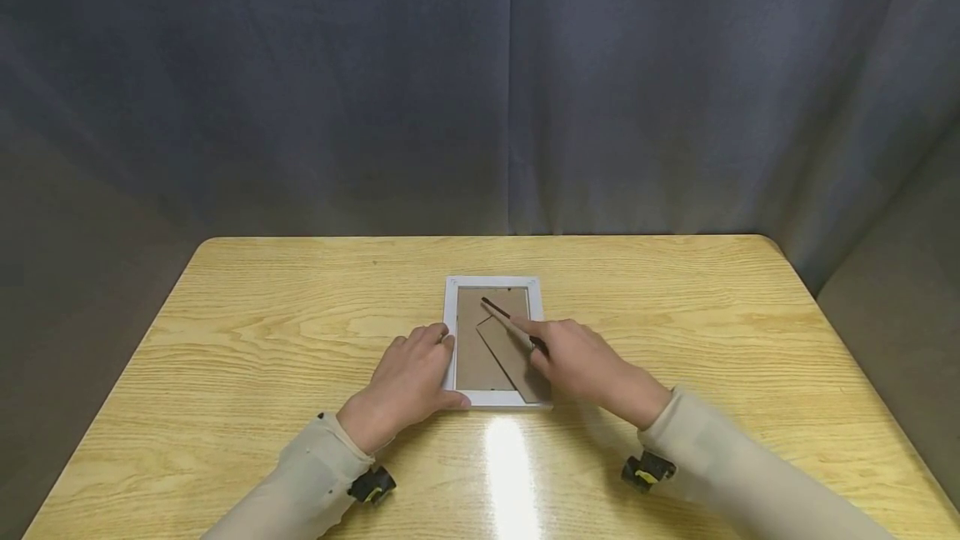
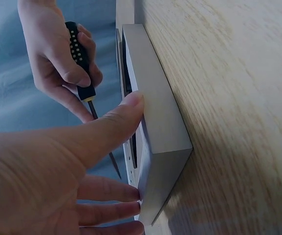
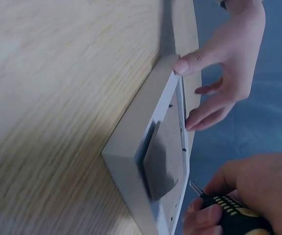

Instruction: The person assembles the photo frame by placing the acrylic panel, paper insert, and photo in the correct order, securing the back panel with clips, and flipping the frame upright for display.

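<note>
A white picture frame (image 1: 492, 398) lies back side up on the table, its brown backing board (image 1: 472, 357) and slanted stand flap (image 1: 517, 365) showing. My left hand (image 1: 412, 377) holds the near left corner, thumb on the near edge and fingers along the left side. My right hand (image 1: 581, 357) grips a screwdriver (image 2: 80, 63) by its black handle with yellowish dots. The thin shaft points to the far left over the backing; in the left wrist view its tip is near the frame's rim. Whether the tip touches anything I cannot tell.
The light wooden table (image 1: 300, 298) spreads around the frame. A dark grey curtain (image 1: 360, 107) hangs behind it and at both sides. Dark wrist cameras are strapped below both sleeves (image 1: 720, 457).
</note>
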Available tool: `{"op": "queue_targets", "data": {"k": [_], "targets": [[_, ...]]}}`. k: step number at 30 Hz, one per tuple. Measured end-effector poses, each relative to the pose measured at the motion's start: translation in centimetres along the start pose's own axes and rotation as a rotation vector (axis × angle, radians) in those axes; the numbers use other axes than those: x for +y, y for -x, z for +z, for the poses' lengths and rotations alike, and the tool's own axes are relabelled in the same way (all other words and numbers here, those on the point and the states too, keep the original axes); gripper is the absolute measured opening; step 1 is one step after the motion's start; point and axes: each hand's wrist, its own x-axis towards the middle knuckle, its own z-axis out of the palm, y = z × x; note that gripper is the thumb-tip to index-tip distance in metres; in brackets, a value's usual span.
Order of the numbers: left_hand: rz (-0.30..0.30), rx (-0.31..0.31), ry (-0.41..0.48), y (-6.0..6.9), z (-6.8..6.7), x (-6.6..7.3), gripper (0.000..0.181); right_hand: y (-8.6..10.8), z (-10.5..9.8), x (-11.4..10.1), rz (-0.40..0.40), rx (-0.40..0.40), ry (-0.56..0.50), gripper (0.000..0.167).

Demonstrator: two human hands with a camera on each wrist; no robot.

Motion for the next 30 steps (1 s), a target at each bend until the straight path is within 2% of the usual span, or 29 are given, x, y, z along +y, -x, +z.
{"op": "queue_targets", "data": {"k": [5,14,30], "targets": [[0.002,0.002,-0.003,0.0,-0.1,0.0,0.087,0.3,0.3,-1.0,-0.039,0.02,0.029,0.05],[0.014,0.012,-0.014,0.0,0.0,-0.1,0.086,0.3,0.9,-2.3,-0.071,0.003,0.033,0.049],[0.023,0.023,-0.019,-0.1,0.1,-0.1,0.084,0.2,1.3,-2.8,-0.09,0.023,0.072,0.046]]}}
